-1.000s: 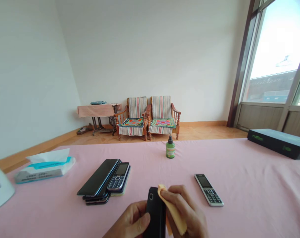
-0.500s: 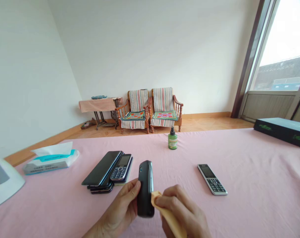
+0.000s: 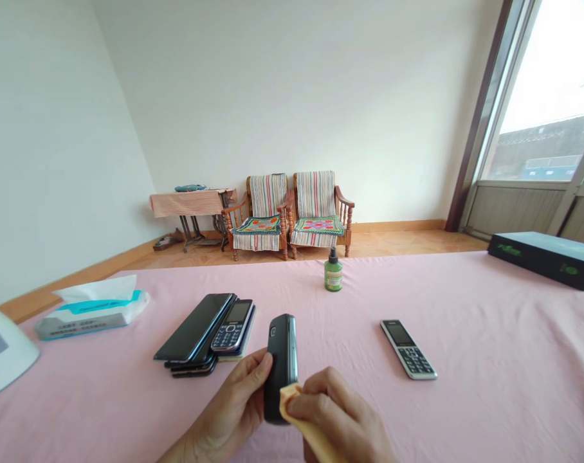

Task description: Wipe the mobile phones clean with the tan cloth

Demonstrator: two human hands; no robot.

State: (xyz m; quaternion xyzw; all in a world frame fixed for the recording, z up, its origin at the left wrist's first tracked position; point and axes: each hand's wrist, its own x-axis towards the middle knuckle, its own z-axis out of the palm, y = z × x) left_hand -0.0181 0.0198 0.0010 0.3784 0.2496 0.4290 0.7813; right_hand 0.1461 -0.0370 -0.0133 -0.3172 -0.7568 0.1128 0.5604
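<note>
A black mobile phone (image 3: 278,360) is held upright in my left hand (image 3: 237,405), its back and one long side facing me. My right hand (image 3: 343,418) pinches a folded yellow cloth (image 3: 307,432), which presses against the lower part of the phone's right side. Left of the hands lies a stack of smartphones (image 3: 194,328). Beside that stack a dark blue keypad phone (image 3: 233,326) rests on top of other flat things. Off to the right, a white and black keypad phone (image 3: 408,350) lies face up.
A pink cloth (image 3: 485,334) covers the table. On it stand a green spray bottle (image 3: 333,273), a tissue pack (image 3: 94,312), a black box (image 3: 545,260) at far right and a partly visible white object (image 3: 7,360) at far left. Two wooden chairs (image 3: 316,206) stand beyond.
My right hand has slid the yellow cloth down and slightly left along the phone's lower side. The left hand still holds the phone in nearly the same place. The view has shifted slightly.
</note>
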